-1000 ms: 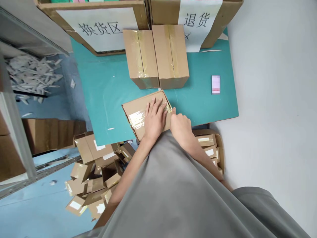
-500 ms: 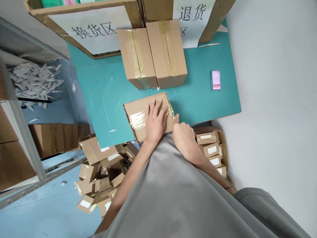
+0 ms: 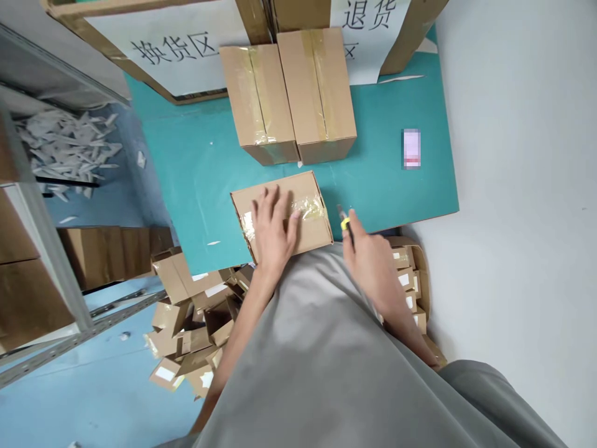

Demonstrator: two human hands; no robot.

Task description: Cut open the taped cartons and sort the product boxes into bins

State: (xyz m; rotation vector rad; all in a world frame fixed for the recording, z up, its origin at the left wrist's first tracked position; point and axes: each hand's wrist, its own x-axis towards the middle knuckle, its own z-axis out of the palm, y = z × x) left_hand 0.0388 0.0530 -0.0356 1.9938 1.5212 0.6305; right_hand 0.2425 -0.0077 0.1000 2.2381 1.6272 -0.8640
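Here's the flat carton [image 3: 311, 229] on the desk [image 3: 191, 168], long axis left to right, slightly slanted | left hand [image 3: 270, 235] nearer, right on top, fingers spread | right hand [image 3: 372, 266]: fingers clamped round a cutter [image 3: 346, 224], blade just off the carton's right end

Shirt [image 3: 317, 361]: grey, plain cloth, loose, with soft folds and a paler shine near its far end | right sleeve [image 3: 494, 392]: same grey, rounded, to the right of the shirt | forearms [image 3: 245, 323]: bare, at both sides of the shirt | left hand [image 3: 272, 233], right hand [image 3: 372, 267]: also bare
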